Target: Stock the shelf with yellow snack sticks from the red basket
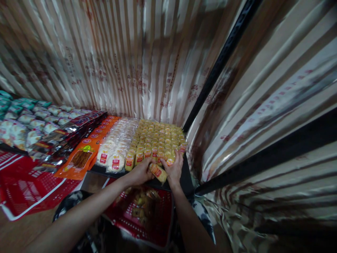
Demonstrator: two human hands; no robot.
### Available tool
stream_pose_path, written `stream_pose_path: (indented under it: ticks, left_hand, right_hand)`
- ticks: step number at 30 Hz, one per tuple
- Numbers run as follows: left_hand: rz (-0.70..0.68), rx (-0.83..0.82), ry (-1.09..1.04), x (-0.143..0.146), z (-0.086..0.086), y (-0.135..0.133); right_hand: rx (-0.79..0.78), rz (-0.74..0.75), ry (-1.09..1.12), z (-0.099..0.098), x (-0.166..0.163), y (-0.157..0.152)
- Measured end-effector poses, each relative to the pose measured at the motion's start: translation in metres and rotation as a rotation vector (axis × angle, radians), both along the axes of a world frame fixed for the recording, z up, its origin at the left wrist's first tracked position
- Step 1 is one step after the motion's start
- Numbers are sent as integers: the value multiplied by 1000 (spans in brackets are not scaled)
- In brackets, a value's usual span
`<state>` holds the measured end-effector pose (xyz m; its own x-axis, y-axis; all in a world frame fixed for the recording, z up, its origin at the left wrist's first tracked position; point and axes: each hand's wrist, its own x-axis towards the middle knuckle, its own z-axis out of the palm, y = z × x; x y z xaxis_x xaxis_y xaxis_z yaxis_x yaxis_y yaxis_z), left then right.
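My left hand is closed on the end of a small yellow wrapped snack packet with a red-orange label. The packet is tilted in front of a dense block of similar yellow packets, stacked in rows on a dark shelf. My right hand is at the front right corner of this block. Its thumb and fingers lie around a packet in the front row, and the fingertips are partly hidden against the stack.
White round packets stand left of the yellow block, then orange bags, dark bags and white-and-teal packets. A red basket holding yellow packets sits below the shelf; another red basket is at left. Black posts and striped sheeting enclose the shelf.
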<state>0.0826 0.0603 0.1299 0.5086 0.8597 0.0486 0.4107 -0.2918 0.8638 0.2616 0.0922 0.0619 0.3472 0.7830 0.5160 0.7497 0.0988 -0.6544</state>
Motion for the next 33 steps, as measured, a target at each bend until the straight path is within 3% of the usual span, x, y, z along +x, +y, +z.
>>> stream_pose_path:
  ticks: [2,4,9,12,23,29,33]
  left_hand:
    - [9,-104,-55,-1,-1,0]
    - [54,-91,-16,-3,1,-1]
    - [125,333,243,-6,10,6]
    - [93,420,390,-5,9,16]
    - [43,490,549,15,3,37]
    - [287,524,703,18,-2,28]
    - [320,515,724,22,-12,21]
  right_hand:
    - [8,-2,-2,0,0,0]
    - [6,-6,-1,1,0,0]
    - [-13,-5,10,4,-2,-2]
    - [-8,-4,0,4,-2,-2]
    - [0,-6,-16,2,0,-2]
    - [-9,-5,4,4,-1,-3]
    - [-8,-10,7,3,-1,-2]
